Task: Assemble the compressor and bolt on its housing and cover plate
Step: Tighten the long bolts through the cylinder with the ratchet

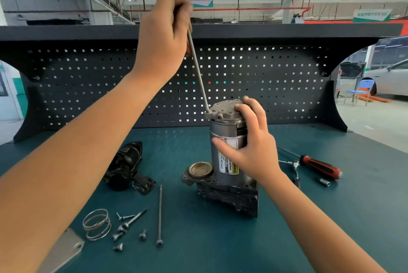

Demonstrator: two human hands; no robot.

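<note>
Above the compressor [225, 138], left hand [163, 34] fingers [184, 5] grip the long bolt [198, 71]

Worker's-eye view at the bench: two bare arms, both uncovered along their whole visible length. The left forearm [84, 151] and the right forearm [313, 213] show no fabric; any sleeve lies out of view. The left hand [163, 36] and the right hand [249, 140] are bare as well. The right thumbnail is cut short. Dark, greyish smudges mark the left hand's fingers [182, 14] and the right hand's fingertips.
</note>
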